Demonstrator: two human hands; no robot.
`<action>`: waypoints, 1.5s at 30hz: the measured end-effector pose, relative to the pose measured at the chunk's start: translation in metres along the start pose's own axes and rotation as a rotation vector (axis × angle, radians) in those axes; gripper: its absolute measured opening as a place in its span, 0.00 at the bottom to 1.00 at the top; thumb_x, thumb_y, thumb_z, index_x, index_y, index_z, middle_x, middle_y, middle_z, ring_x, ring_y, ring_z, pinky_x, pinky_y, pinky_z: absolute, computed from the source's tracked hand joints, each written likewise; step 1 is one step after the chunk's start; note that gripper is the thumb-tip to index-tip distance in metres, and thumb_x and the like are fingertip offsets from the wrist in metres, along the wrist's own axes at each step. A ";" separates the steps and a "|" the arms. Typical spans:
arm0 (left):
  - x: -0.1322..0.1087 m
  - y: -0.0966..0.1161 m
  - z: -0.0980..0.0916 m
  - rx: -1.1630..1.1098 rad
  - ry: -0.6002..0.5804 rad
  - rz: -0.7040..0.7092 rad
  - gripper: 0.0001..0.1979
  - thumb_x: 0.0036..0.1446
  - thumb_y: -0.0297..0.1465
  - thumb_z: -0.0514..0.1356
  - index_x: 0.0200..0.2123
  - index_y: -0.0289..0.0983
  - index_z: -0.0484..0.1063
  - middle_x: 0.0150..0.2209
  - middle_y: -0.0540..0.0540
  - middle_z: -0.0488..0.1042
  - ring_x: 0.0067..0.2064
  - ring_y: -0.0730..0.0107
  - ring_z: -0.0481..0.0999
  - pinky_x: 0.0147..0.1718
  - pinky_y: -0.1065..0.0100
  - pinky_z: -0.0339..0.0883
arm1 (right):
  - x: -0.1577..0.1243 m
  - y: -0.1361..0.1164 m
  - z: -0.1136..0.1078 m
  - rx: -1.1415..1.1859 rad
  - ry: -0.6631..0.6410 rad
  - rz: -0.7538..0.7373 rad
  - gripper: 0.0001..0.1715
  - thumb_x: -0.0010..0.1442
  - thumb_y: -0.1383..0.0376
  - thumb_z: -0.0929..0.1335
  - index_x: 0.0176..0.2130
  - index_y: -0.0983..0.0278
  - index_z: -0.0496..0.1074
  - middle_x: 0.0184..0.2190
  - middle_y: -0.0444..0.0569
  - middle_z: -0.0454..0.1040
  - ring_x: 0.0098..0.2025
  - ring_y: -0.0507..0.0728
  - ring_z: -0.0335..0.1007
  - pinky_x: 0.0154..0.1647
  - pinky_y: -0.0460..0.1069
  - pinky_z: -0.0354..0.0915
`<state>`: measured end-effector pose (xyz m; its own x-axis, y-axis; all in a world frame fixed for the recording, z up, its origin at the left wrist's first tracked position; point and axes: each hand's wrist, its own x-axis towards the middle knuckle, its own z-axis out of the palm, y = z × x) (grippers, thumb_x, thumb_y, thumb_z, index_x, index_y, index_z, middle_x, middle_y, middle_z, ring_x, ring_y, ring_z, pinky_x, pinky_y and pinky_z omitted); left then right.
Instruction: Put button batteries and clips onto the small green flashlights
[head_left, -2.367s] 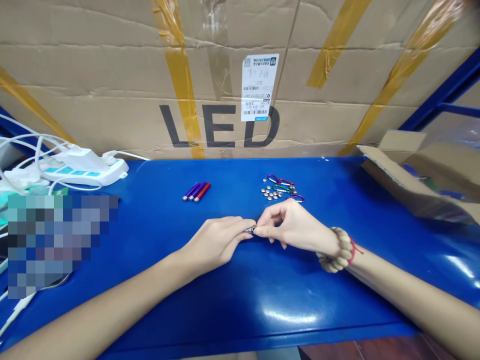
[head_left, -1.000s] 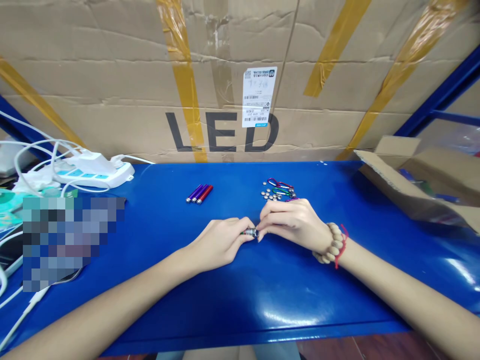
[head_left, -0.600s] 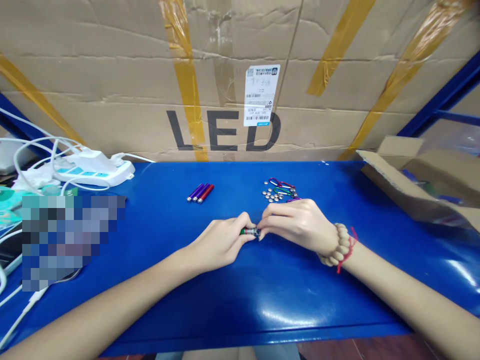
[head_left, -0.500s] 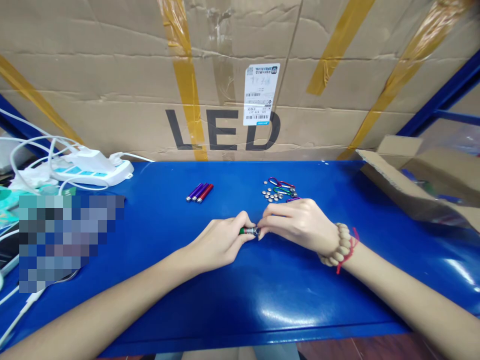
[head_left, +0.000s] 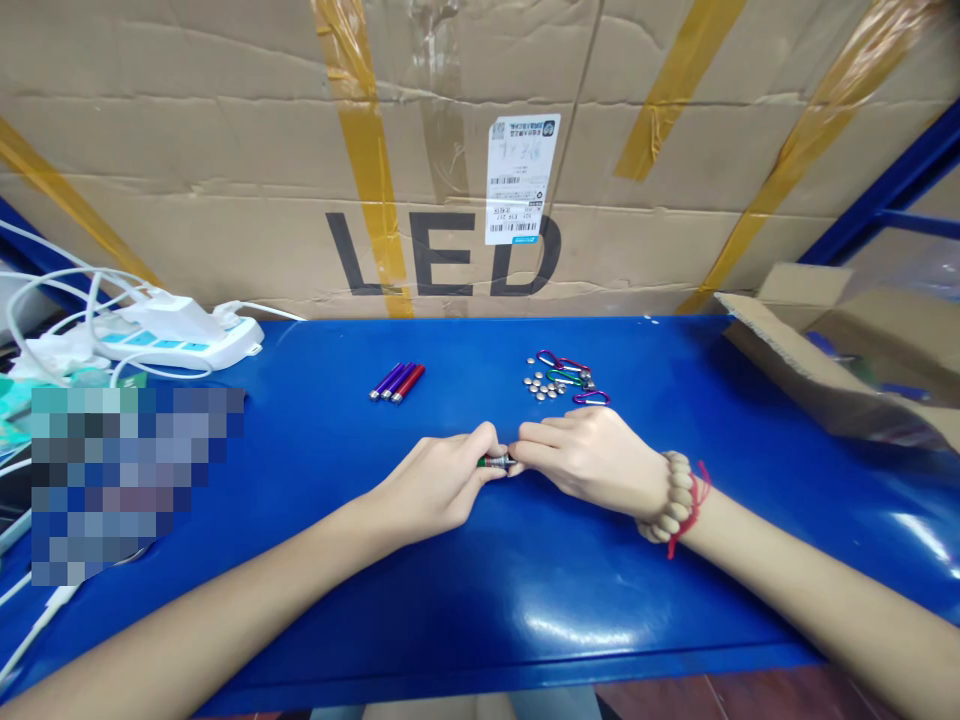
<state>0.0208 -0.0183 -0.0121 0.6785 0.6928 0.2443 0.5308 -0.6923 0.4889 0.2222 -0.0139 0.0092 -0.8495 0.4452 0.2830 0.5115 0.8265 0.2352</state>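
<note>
My left hand (head_left: pixel 442 480) is closed around a slim green metal tube with a printed label, which looks like a small laser pointer (head_left: pixel 493 462); most of its body is hidden in the fingers. My right hand (head_left: pixel 581 455) pinches at the tube's right end, thumb and fingers pressed together, and covers the tip. Both hands meet just above the blue table (head_left: pixel 450 620). Beyond the right hand lie several button cells (head_left: pixel 540 385), with red and green carabiners (head_left: pixel 566 377) and a purple carabiner (head_left: pixel 592 397) beside them.
Purple tubes (head_left: pixel 388 381) and a red tube (head_left: pixel 409 383) lie side by side farther back. A white power strip (head_left: pixel 187 345) with tangled cables sits at the left, near a pixelated patch. An open cardboard box (head_left: pixel 810 380) stands at the right; a large carton (head_left: pixel 262 200) backs the table.
My right hand has rolled over and closed nearer to the tube's end, covering more of the tip. The purple carabiner now shows fully. My left hand stays almost still.
</note>
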 end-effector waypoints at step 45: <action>0.001 0.005 -0.007 -0.135 0.016 -0.054 0.04 0.62 0.28 0.46 0.33 0.38 0.57 0.36 0.46 0.70 0.39 0.69 0.72 0.35 0.70 0.65 | 0.007 -0.003 0.000 0.762 -0.042 0.330 0.20 0.64 0.63 0.58 0.24 0.66 0.67 0.19 0.42 0.67 0.20 0.46 0.61 0.28 0.43 0.56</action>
<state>0.0207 -0.0194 -0.0031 0.6424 0.7319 0.2273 0.4923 -0.6214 0.6096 0.2146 -0.0127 0.0106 -0.6829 0.7059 0.1883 0.5209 0.6512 -0.5519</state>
